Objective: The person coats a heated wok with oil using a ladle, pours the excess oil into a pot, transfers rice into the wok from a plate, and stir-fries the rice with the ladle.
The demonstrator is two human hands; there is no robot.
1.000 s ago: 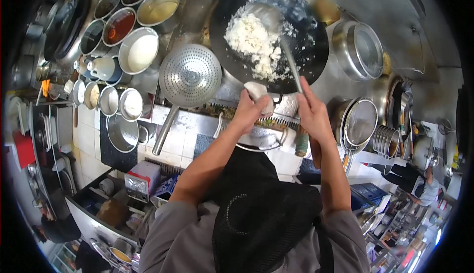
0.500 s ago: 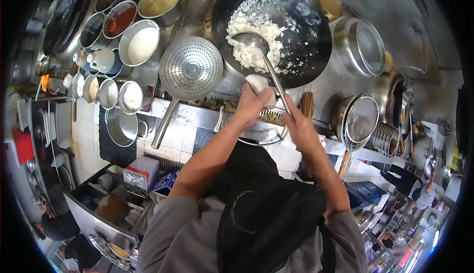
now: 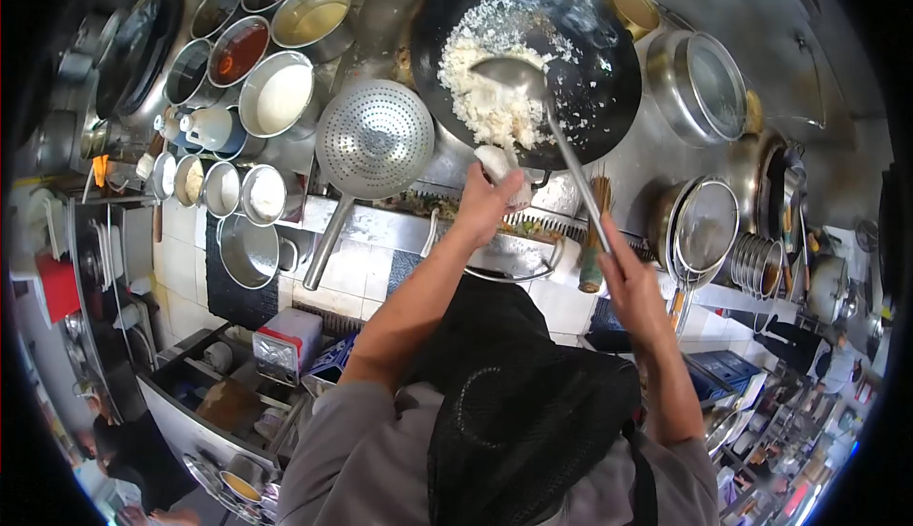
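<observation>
White rice (image 3: 490,98) lies in a large black wok (image 3: 609,112) at the top centre, with loose grains scattered over its right side. My left hand (image 3: 488,204) is closed around a pale folded cloth (image 3: 498,166) at the wok's near edge. The fingers of my right hand (image 3: 630,277) are wrapped round the long handle of a metal ladle (image 3: 514,73). The ladle's bowl rests among the rice, its rounded back facing up. Just left of my right hand is a bamboo brush (image 3: 592,264).
A perforated strainer (image 3: 376,136) sits left of the wok. Farther left are sauce containers (image 3: 240,50) and small seasoning bowls (image 3: 263,193). Metal pots (image 3: 699,88) and stacked sieves (image 3: 706,226) stand on the right. Another person (image 3: 825,360) is at the far right.
The ladle has swung from the wok's upper middle into the rice, then shifted slightly right. My right hand has moved down and to the right. My left hand stays at the wok's near edge.
</observation>
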